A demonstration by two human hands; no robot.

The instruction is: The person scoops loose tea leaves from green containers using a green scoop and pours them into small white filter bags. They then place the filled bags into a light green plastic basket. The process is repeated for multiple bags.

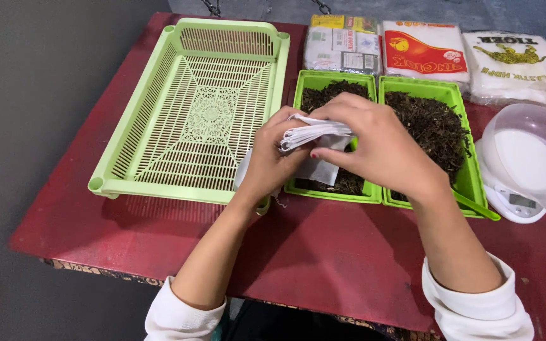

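Both hands meet over the red bench point(323, 240), working a thin stack of white paper filter bags point(316, 134). The left hand point(272, 158) has its fingers curled shut around the stack's near end, while the right hand point(374, 142) pinches the top edges from above. The stack's long axis runs roughly left to right between the fingers, its layered edges fanned, and one soft, flat bag point(318, 167) hangs below them. Just beyond the fingers sit two green plastic trays point(462, 183) of dark, crinkly loose tea point(434, 126). Left of the fingers lies a pale green slotted basket point(197, 107); to their right, a white kitchen scale point(526, 170).
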